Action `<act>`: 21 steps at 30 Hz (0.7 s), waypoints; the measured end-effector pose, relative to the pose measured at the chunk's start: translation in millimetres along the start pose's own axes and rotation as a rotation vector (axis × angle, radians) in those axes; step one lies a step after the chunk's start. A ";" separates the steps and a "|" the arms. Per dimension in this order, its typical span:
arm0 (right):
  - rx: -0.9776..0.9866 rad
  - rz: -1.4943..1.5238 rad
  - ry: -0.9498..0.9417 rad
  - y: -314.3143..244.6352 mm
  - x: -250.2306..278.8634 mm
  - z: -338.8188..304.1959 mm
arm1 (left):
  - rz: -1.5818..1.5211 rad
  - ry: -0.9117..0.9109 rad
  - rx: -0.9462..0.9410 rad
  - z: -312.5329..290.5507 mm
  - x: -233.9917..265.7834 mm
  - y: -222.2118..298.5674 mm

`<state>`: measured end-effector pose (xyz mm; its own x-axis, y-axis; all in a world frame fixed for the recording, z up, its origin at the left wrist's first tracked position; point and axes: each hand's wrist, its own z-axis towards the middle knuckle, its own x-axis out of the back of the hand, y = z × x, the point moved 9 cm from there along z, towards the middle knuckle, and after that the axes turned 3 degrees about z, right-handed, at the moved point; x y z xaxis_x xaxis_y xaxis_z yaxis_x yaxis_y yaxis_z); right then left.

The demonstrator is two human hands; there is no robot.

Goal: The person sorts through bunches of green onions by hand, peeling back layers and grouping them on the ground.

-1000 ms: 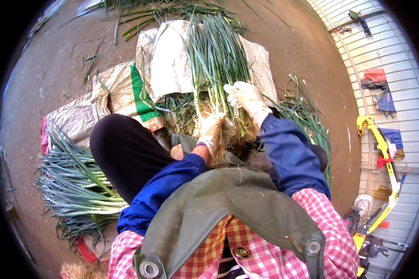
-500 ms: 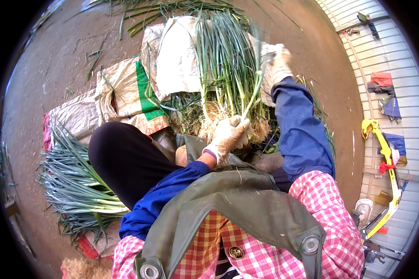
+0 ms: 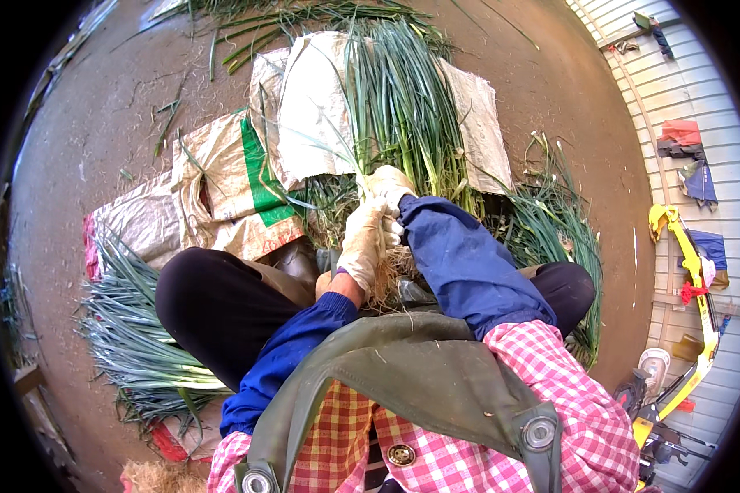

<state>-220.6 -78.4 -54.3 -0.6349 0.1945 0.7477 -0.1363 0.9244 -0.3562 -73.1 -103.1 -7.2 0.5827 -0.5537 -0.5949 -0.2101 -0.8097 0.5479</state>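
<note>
In front of me my left hand (image 3: 365, 237), in a pale glove, is closed round a green onion (image 3: 357, 158). Its thin leaves stick up past my fingers toward the white sack. My right hand (image 3: 390, 186), gloved as well, touches the left one and is closed at the same stalk; the grip itself is mostly hidden. Just beyond lies a heap of green onions (image 3: 411, 90) on a white sack (image 3: 314, 107), leaves pointing away and roots toward me. Pale roots (image 3: 393, 275) show below my hands.
A bundle of green onions (image 3: 144, 329) lies by my left knee, more green onions (image 3: 559, 234) by my right. Flattened sacks (image 3: 222, 177) cover ground at the left. A yellow curved tool arm (image 3: 703, 320) stands against the ribbed wall (image 3: 707, 74) on the right.
My right hand has come from the far right back to my left hand, at the green onion. The left hand has shifted slightly left, and the onion's leaves now lean left.
</note>
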 end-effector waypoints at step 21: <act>0.204 1.416 0.036 1.1 25.7 -58.2 | -0.118 0.013 -0.092 -6.9 -7.6 -11.5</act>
<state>-192.8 -53.3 -2.9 -0.3070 0.9076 -0.2866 0.4771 -0.1138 -0.8715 -69.7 -88.3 -4.9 0.6091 -0.4529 -0.6510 -0.0670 -0.8474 0.5268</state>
